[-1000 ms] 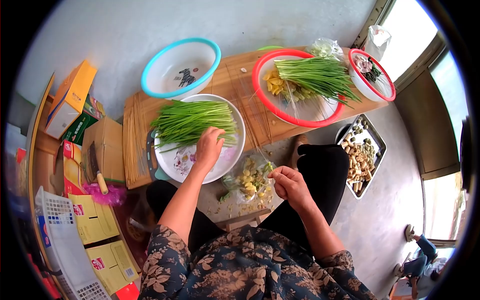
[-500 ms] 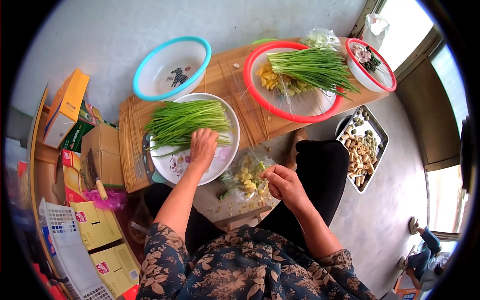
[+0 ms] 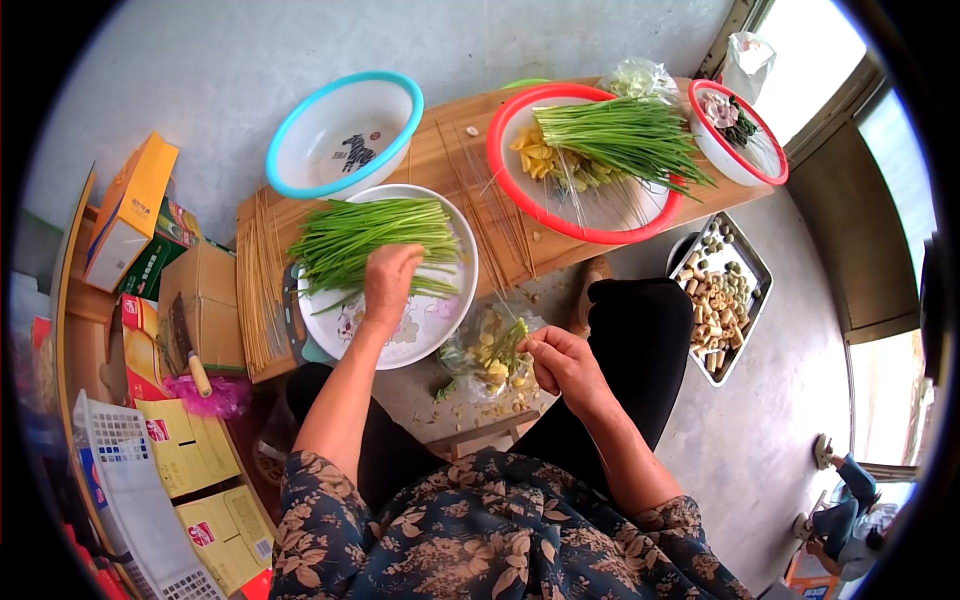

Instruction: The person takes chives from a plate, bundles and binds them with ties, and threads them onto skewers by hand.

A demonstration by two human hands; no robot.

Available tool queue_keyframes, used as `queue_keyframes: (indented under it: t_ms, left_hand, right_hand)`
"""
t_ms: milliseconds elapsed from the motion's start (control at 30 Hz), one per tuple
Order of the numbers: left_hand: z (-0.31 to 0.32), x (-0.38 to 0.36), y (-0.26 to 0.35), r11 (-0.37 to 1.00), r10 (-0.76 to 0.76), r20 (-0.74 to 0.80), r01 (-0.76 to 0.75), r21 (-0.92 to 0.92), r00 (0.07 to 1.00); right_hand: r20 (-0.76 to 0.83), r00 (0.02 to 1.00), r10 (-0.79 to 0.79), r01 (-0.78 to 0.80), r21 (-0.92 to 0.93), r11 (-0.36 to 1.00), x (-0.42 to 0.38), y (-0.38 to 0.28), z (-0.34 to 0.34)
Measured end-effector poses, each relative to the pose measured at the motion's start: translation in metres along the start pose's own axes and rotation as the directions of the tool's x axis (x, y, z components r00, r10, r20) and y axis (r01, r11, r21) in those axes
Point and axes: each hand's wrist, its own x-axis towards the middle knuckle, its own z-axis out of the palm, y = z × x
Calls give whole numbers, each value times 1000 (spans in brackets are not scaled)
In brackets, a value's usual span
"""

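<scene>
A white plate (image 3: 455,290) with a printed pattern holds a pile of long green chives (image 3: 375,232). My left hand (image 3: 390,280) is over the near side of this pile, fingers pinched together at the stems; how many stems it grips is hidden. Low in front of me, my right hand (image 3: 568,368) is closed around the lower part of a thin skewer (image 3: 503,305). A small bunch of green (image 3: 516,333) sits on the skewer just above my fingertips. Beneath it, a clear plastic bag (image 3: 490,350) with yellowish pieces lies below the table edge.
Loose skewers (image 3: 262,290) lie on the wooden table (image 3: 425,150). A blue-rimmed basin (image 3: 345,135) stands at the back. Red-rimmed basins hold chives and yellow slices (image 3: 535,155). A metal tray (image 3: 722,300) of rolled pieces is at right; boxes and a knife (image 3: 188,345) are at left.
My left hand has shifted slightly left and toward the table's back, turning from lying over the chive ends to a tighter pinch. My right hand stays nearly still with the skewer.
</scene>
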Motion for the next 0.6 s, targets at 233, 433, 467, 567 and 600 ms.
queue_keyframes:
  t_ms: [233,433,467,567,600]
  left_hand:
    - [-94,50,50,733,-395,-258,133,-667,882]
    - [-116,24,100,399,-498,-58,169,-901,865]
    - [-112,13,105,343,-515,14,221,-913,857]
    - [-97,-20,113,185,-503,197,327,-927,841]
    - [-93,-27,117,151,-516,226,347,-926,826]
  right_hand:
    - [2,1000,-4,4,-19,1000,-1,-1,5]
    - [-11,1000,-17,17,4,1000,-15,-10,15]
    - [0,1000,-22,22,-14,1000,-19,-13,18]
    - [18,999,-27,28,-55,998,-32,-25,29]
    - [29,999,-31,33,-74,997,-36,-30,34]
